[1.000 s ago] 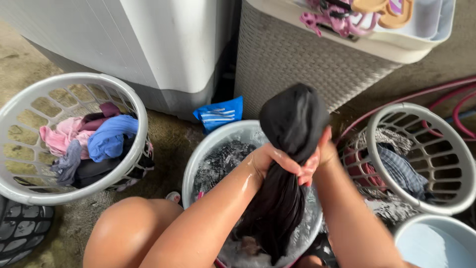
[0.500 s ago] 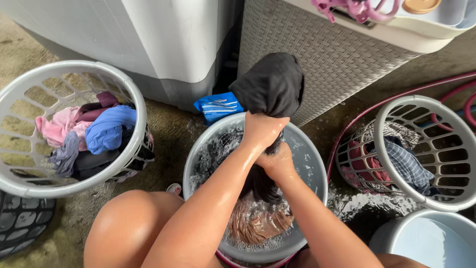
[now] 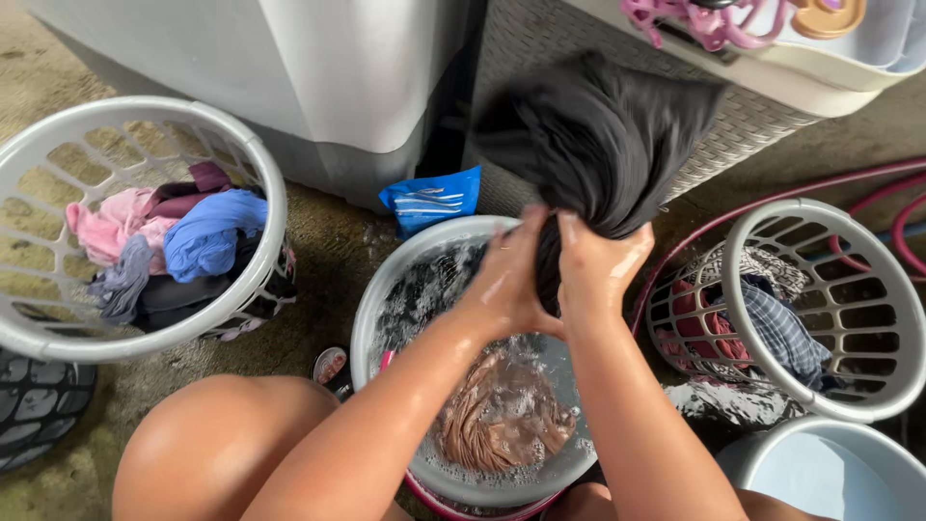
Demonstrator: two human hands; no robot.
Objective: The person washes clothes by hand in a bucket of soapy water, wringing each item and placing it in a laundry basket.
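My left hand (image 3: pixel 511 280) and my right hand (image 3: pixel 596 265) both grip a wet black garment (image 3: pixel 598 135), bunched and lifted above a round grey wash basin (image 3: pixel 381 299). The hands are side by side and squeeze the cloth's lower part. Soapy water fills the basin, and a brownish cloth (image 3: pixel 502 415) lies soaking in it below my hands. My forearms are wet. My bare knee (image 3: pixel 222 444) shows at the lower left.
A white laundry basket (image 3: pixel 260 183) with pink, blue and dark clothes stands at the left. Another white basket (image 3: pixel 830 318) with checked and red clothes lies tipped at the right. A blue packet (image 3: pixel 429 198), a grey washing machine (image 3: pixel 318 77), a wicker-pattern hamper (image 3: pixel 733 125), a red hose (image 3: pixel 868 178) and a pale blue bucket (image 3: pixel 820 473) surround the basin.
The garment's hanging tail has been gathered up out of the water into a bunch. My hands have shifted from one above the other to side by side on it.
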